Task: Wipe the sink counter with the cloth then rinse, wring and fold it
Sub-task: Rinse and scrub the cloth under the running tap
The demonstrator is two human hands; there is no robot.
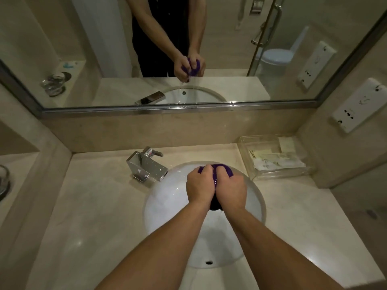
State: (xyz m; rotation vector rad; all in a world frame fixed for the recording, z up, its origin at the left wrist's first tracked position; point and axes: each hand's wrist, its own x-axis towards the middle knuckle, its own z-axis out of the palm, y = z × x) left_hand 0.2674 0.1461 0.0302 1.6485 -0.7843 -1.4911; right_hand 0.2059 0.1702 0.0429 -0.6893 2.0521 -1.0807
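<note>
A purple cloth point(227, 169) is bunched into a tight wad above the white sink basin point(165, 197). My left hand point(199, 185) and my right hand point(231, 188) both grip the wad, knuckles side by side, fingers curled round it. Most of the cloth is hidden inside my fists; a dark end hangs below them. The mirror shows water streaming from the cloth into the basin. The beige stone counter point(94, 216) surrounds the sink.
A chrome faucet point(147, 165) stands at the basin's back left. A clear plastic tray point(276, 158) with sachets sits at the back right. A wall socket plate point(360, 105) is on the right wall. A glass holder point(3, 181) is at the far left.
</note>
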